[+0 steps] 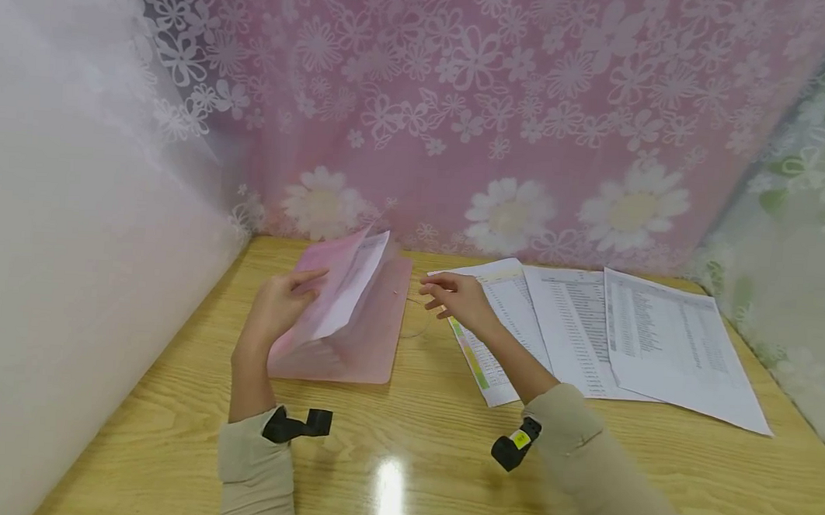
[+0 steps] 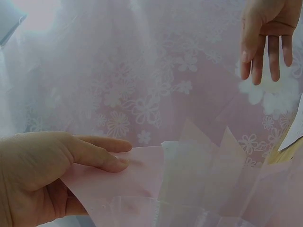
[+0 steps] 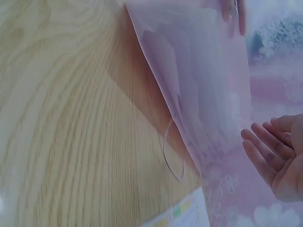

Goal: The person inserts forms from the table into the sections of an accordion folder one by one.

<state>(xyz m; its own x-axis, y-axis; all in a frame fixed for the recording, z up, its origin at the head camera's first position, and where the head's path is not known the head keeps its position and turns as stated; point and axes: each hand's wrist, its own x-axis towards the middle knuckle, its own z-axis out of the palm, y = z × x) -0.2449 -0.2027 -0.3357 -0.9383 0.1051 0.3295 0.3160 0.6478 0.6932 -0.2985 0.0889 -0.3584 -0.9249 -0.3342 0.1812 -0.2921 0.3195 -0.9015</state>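
Observation:
A pink translucent expanding folder (image 1: 380, 349) lies at the left of the table, with its cover raised and its pockets fanned. My left hand (image 1: 274, 309) grips the cover's edge, the thumb on one face in the left wrist view, where the pink cover (image 2: 118, 177) shows close up. A printed white sheet (image 1: 355, 289) stands among the folder's leaves. Above the table, between the folder and the loose papers, hovers my right hand (image 1: 461, 299), its fingers loosely bent and holding nothing. From the folder's right side hangs a thin elastic cord loop (image 3: 165, 151).
Three printed sheets overlap on the right: one with coloured edge bands (image 1: 511, 301), a middle sheet (image 1: 566, 320) and a right-hand sheet (image 1: 680, 357). Floral cloth (image 1: 461, 135) hangs behind the wooden table (image 1: 403, 436); a white wall (image 1: 108, 195) bounds the left.

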